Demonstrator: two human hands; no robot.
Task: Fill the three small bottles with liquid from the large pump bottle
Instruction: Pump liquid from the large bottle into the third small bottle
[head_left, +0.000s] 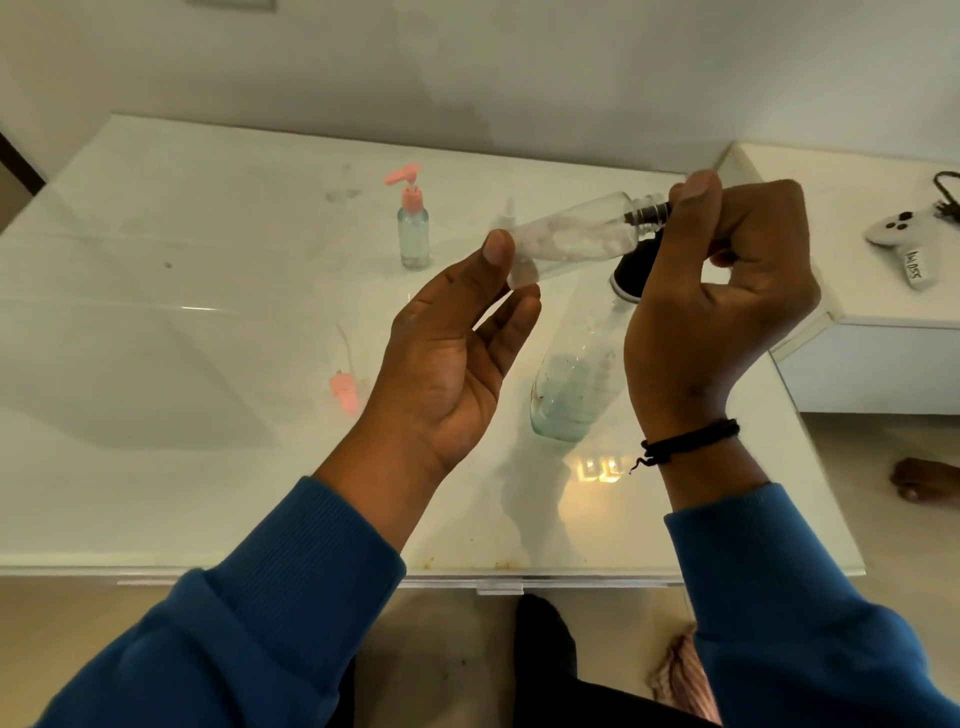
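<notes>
I hold a small clear bottle (571, 236) on its side above the table. My left hand (452, 364) pinches its base between thumb and fingers. My right hand (727, 291) is curled round the black pump head of the large pump bottle (571, 384), and the black spout sits at the small bottle's threaded neck. The large bottle stands on the table under my right hand, with liquid in its lower part. A second small bottle (414, 228) with a pink pump stands upright at the back. A loose pink pump (344, 392) with its tube lies left of my left hand.
The white glossy table (208, 312) runs from the wall to its front edge near me. A white cabinet (883, 364) stands at the right with a white game controller (904, 234) on top. A person's foot (924, 478) shows on the floor at the right.
</notes>
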